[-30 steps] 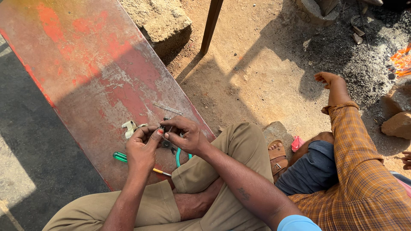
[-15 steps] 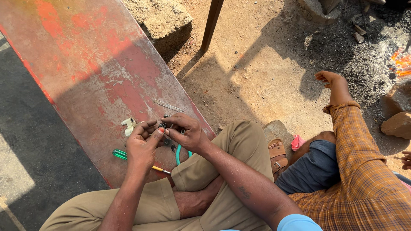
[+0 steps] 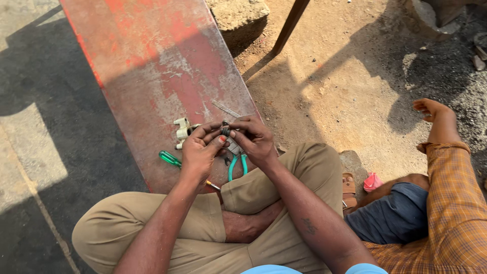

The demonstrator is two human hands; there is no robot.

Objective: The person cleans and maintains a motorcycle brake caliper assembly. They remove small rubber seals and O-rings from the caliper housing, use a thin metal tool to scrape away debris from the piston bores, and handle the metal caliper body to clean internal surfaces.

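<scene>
Left hand [image 3: 200,152]: raised just above the red metal worktop [image 3: 152,66], centre of the frame; thumb and fingers pinched shut on the left side of a small dark part [image 3: 225,131].
Right hand [image 3: 253,138]: meets the left hand from the right; its grip is closed too, fingertips pressed on the same small dark part from above and from the right.
Small dark part: held between both hands, clear of the worktop; too small and too covered by fingers to tell its kind.
Pliers [image 3: 236,161]: green-handled, lying on the worktop directly below the hands, handles towards the lower edge; no hand on them.
Screwdriver [image 3: 171,159]: green handle lower left of the hands, shaft running under the left wrist; lying unused.
White fitting [image 3: 181,130]: pale piece on the worktop just left of the hands, apart from them.
Thin metal strip [image 3: 224,108]: lies just above the hands, untouched.
Progress: by my reading the work is midway; the part is being handled by fingers alone, with the tools set down. Whether it is nearly finished cannot be told.
Other person: a plaid sleeve [image 3: 451,203] at right, well apart.
</scene>
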